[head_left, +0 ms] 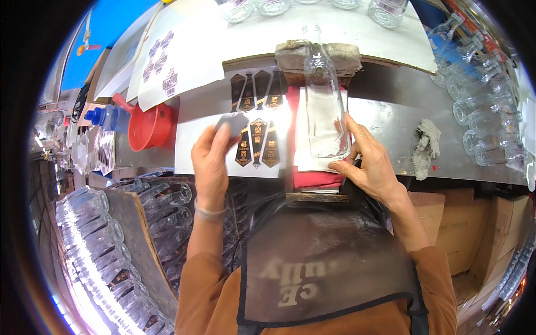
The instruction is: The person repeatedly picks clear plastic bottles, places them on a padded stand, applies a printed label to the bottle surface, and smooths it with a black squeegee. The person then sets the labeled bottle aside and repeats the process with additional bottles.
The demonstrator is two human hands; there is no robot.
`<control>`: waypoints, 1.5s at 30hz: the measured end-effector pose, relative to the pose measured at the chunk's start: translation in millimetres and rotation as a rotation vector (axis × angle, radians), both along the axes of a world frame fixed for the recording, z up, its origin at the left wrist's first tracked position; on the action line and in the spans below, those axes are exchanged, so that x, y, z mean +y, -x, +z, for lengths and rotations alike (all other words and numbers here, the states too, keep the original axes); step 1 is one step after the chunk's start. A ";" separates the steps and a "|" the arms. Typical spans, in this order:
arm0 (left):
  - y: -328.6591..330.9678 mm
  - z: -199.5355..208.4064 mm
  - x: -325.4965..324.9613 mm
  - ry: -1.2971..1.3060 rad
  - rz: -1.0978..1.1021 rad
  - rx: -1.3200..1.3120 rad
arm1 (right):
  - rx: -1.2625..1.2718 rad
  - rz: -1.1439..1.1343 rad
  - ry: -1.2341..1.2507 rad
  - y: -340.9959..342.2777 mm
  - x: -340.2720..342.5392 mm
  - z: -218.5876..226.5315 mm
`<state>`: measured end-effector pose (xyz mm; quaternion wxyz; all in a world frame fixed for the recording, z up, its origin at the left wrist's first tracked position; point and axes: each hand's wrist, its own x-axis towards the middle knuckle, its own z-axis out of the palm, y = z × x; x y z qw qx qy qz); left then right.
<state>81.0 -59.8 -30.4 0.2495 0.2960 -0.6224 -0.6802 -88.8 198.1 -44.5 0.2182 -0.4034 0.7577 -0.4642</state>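
Note:
A clear glass bottle (324, 120) lies on its back in front of me, base toward me. Its neck rests on a rolled grey cloth (346, 56), and its body lies over white paper on a folded red cloth (318, 180). My right hand (371, 164) grips the base end, thumb below and fingers along the right side. In my left hand (212, 159), a flat dark grey piece (233, 121), perhaps a scraper, is pinched between thumb and fingers. It hovers over the left edge of a white sheet (195, 137) bearing black and gold pointed labels (257, 142).
A red plastic pan (149, 127) and a blue-capped bottle (109, 118) stand left, near a printed white sheet (184, 50). A crumpled grey rag (427, 148) lies right. Glass bottles (480, 106) line the right; more (100, 245) fill the lower left. Cardboard boxes (463, 229) stand lower right.

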 end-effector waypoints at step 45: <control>104.4 -0.8 52.4 0.923 -0.319 0.031 | -0.476 -0.111 0.169 47.1 -27.9 -5.8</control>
